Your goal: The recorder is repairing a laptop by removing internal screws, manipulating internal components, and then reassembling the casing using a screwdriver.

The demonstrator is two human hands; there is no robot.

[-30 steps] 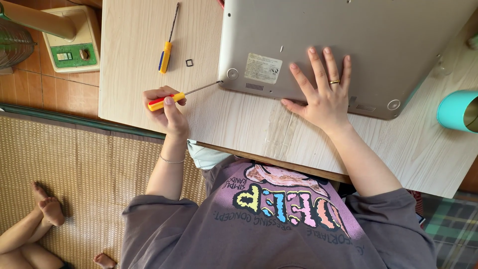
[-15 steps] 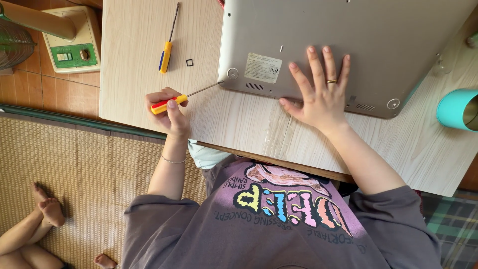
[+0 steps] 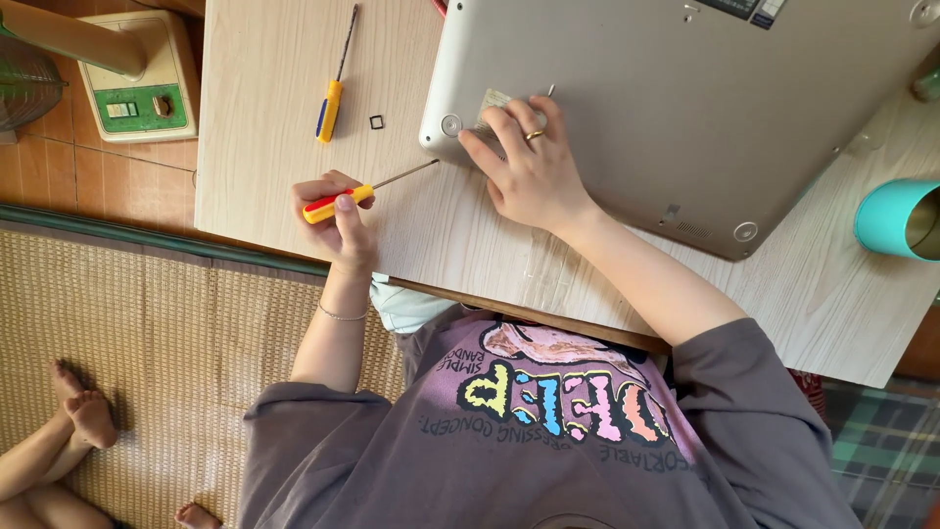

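My left hand (image 3: 338,211) pinches the screwdriver (image 3: 364,188), its shaft pointing up-right toward the laptop's (image 3: 685,108) near corner at centre frame; my right hand (image 3: 524,162) presses there, fingers apparently curled.

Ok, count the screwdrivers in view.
2: a red-and-yellow-handled screwdriver held in the left hand over the pale wooden table, and a blue-and-yellow-handled one lying further up the table.
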